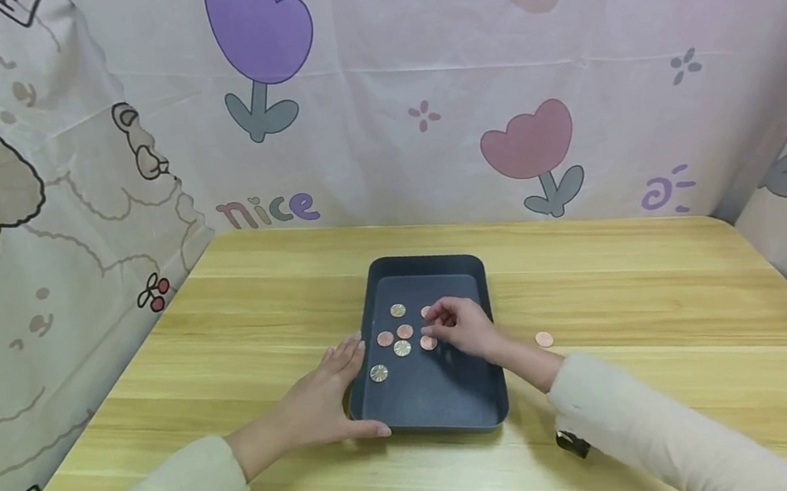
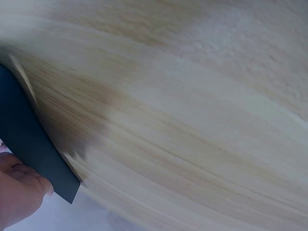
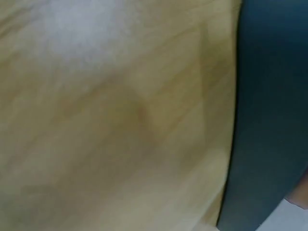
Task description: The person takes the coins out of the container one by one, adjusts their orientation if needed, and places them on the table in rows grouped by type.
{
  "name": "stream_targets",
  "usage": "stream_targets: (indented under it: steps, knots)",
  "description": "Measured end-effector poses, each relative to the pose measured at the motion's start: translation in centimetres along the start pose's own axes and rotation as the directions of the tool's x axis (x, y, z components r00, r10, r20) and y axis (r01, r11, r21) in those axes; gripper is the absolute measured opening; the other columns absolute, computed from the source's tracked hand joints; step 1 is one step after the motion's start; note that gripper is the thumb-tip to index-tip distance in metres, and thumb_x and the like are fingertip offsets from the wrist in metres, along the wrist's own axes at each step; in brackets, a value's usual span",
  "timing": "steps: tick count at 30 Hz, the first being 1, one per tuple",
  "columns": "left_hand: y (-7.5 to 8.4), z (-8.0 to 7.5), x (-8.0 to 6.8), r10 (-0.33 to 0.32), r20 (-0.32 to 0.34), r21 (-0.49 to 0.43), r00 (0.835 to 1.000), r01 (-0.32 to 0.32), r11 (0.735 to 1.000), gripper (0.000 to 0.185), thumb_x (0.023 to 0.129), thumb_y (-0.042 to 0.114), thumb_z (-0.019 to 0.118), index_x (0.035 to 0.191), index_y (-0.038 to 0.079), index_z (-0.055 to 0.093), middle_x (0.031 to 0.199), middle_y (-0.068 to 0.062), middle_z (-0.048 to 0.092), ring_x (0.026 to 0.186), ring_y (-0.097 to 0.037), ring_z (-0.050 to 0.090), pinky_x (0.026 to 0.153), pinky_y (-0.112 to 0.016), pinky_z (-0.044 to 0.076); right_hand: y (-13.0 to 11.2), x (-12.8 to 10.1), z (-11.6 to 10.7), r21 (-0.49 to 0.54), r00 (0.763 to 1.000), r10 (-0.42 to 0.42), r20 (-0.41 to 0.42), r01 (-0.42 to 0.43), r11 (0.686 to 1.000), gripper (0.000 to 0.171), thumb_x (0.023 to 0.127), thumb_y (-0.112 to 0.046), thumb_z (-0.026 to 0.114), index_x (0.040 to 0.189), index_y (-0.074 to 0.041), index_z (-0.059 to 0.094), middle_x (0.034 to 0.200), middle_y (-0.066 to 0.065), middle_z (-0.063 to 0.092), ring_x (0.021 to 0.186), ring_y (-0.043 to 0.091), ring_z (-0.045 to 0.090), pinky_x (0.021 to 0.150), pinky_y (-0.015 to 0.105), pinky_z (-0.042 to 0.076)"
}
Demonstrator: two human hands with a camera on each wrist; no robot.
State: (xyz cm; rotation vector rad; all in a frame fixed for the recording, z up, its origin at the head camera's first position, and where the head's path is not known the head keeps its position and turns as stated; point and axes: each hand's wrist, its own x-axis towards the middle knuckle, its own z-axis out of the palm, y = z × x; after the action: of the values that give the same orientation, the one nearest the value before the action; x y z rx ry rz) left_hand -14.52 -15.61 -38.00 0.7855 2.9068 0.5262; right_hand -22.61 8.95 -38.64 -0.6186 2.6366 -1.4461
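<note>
A dark rectangular tray (image 1: 431, 408) stands on the wooden table with several coins in it, some gold, some copper-coloured. My left hand (image 1: 324, 398) holds the tray's near left corner, its fingers at the left rim and its thumb at the front edge. Over the tray, my right hand (image 1: 464, 329) has its fingers bent, with thumb and forefinger tips close together. One copper-coloured coin (image 1: 426, 311) shows right at these fingertips; whether they pinch it, I cannot tell. Just below the thumb lies another copper-coloured coin (image 1: 428, 344). A gold coin (image 1: 379, 373) lies nearest the left hand.
Outside the tray, one copper-coloured coin (image 1: 544, 339) lies on the table (image 1: 633, 287) beyond the right forearm. A printed cloth (image 1: 389, 162) hangs along the table's back edge and both sides. Each wrist view shows mostly tabletop and the tray's outer wall.
</note>
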Motion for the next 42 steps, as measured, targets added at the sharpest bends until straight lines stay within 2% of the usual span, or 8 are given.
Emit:
stream_targets:
  steps: [6, 15, 29, 36, 42]
  knots:
    - [0.0, 0.0, 0.1, 0.010, 0.001, 0.001, 1.000, -0.010, 1.000, 0.116, 0.064, 0.066, 0.070, 0.142, -0.008, 0.027, 0.153, -0.021, 0.020, 0.141, -0.035, 0.020, 0.116, -0.048, 0.021, 0.6, 0.0, 0.9, -0.027, 0.999, 0.042, 0.035, -0.041, 0.999, 0.014, 0.081, -0.004, 0.069, 0.090, 0.005, 0.063, 0.070, 0.007, 0.058, 0.061, 0.007, 0.047, 0.053, 0.016, 0.040]
    - [0.0, 0.0, 0.1, 0.002, 0.010, -0.002, 1.000, -0.002, 1.000, 0.116, 0.064, 0.066, 0.070, 0.142, -0.008, 0.026, 0.153, -0.021, 0.020, 0.141, -0.036, 0.020, 0.116, -0.048, 0.022, 0.5, 0.1, 1.3, -0.119, 0.993, 0.117, 0.012, -0.115, 0.986, 0.016, 0.075, -0.003, 0.074, 0.086, 0.000, 0.063, 0.066, 0.001, 0.052, 0.060, 0.009, 0.044, 0.054, 0.018, 0.037]
    - [0.2, 0.0, 0.0, -0.018, 0.022, -0.010, 1.000, 0.018, 1.000, 0.117, 0.064, 0.066, 0.070, 0.142, -0.008, 0.025, 0.153, -0.022, 0.019, 0.142, -0.036, 0.019, 0.116, -0.048, 0.021, -0.6, 0.3, 1.3, -0.327, 0.983, 0.157, 0.097, -0.118, 0.938, 0.012, 0.079, -0.004, 0.070, 0.080, -0.002, 0.058, 0.064, 0.003, 0.052, 0.058, 0.012, 0.046, 0.051, 0.019, 0.037]
    - [0.2, 0.0, 0.0, -0.022, 0.022, -0.013, 1.000, 0.022, 1.000, 0.117, 0.064, 0.066, 0.070, 0.143, -0.007, 0.024, 0.153, -0.022, 0.019, 0.141, -0.037, 0.019, 0.116, -0.048, 0.021, -0.8, 0.1, 1.3, -0.363, 0.984, 0.127, 0.127, -0.073, 0.929, 0.010, 0.081, -0.003, 0.068, 0.082, -0.002, 0.058, 0.062, 0.002, 0.050, 0.056, 0.012, 0.045, 0.050, 0.019, 0.036]
    - [0.2, 0.0, 0.0, -0.015, 0.020, -0.013, 1.000, 0.015, 1.000, 0.117, 0.064, 0.066, 0.070, 0.143, -0.007, 0.025, 0.152, -0.023, 0.019, 0.141, -0.037, 0.019, 0.116, -0.048, 0.022, -0.8, 0.0, 1.0, -0.338, 0.989, 0.118, 0.094, -0.079, 0.938, 0.017, 0.079, -0.006, 0.071, 0.074, -0.003, 0.056, 0.059, 0.001, 0.048, 0.055, 0.011, 0.044, 0.050, 0.019, 0.035]
